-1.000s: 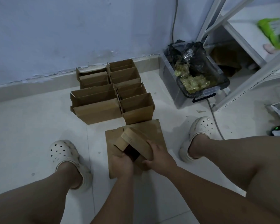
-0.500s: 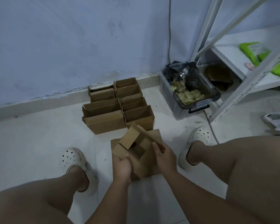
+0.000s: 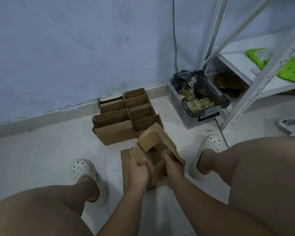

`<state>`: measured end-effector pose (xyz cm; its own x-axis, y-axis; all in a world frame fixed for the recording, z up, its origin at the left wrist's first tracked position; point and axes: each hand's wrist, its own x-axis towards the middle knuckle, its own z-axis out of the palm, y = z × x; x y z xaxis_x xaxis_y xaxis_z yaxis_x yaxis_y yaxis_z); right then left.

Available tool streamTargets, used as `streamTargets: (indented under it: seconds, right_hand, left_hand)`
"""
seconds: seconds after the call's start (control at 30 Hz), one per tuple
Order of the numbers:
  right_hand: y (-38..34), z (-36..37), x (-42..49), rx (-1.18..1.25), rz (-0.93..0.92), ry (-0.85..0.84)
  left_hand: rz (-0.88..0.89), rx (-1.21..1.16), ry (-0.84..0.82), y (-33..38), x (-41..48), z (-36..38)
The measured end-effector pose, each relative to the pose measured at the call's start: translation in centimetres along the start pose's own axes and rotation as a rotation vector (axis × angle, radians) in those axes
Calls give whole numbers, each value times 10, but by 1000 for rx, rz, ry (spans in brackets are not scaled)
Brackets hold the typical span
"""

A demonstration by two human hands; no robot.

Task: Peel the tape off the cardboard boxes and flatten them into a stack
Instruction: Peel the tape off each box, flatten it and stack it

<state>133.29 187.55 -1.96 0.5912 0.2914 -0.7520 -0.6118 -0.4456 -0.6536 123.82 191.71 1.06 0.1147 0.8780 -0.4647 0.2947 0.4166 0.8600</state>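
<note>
1. Brown corrugated cardboard box (image 3: 153, 145), small, flaps open and splayed, with the fluted edge showing on its right panel. It is held up between the knees, over the middle of the floor (image 3: 41, 159).
2. Left hand (image 3: 138, 172) grips the box's left flap, thumb on top and fingers curled under.
3. Right hand (image 3: 174, 169) grips the right panel, fingers wrapped round its lower edge.
4. Flat cardboard sheet (image 3: 125, 168) lies on the pale, smooth tiled floor, directly under the held box.
5. Cluster of open, rectangular cardboard boxes (image 3: 117, 124) stands upright in two rows at the floor's far edge, touching the wall.
6. Clear plastic bin (image 3: 179, 99), black-rimmed, with crumpled yellowish tape and a black bag inside, sits at the far right by a white perforated metal shelf (image 3: 255, 92).
7. White holed clogs (image 3: 84, 168) are on both feet.
</note>
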Motion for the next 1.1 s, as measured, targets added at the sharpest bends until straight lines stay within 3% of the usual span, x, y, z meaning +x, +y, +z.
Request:
streamTargets:
  seconds: [0.13, 0.27, 0.37, 0.47, 0.6, 0.7, 0.9, 0.97, 1.1]
  right_hand:
    - [0, 1, -5, -8, -1, -110]
    - [4, -1, -5, -158, -117, -20]
    - [2, -1, -11, -248, -175, -31]
    - [2, 0, -15, -333, -254, -112]
    - [6, -2, -13, -378, -308, -175]
    - [8, 1, -9, -382, -353, -231]
    - [16, 1, 1, -362, -336, -158]
    - [17, -4, 9, -386, -274, -83]
    - [20, -9, 16, -393, -178, -70]
  left_hand:
    - [-39, -23, 8, -5, -1, -4]
    - [-70, -42, 34, -10, 4, -11]
    - [-127, 32, 194, -13, 8, -18]
    - [-65, 288, 289, -12, 12, -26]
    - [169, 898, 315, -10, 17, -34]
    - [193, 1015, 285, -9, 22, -40]
    - [278, 902, 190, -12, 29, -36]
    - [256, 685, 135, -15, 35, -33]
    - [-11, 74, 91, -13, 40, -30]
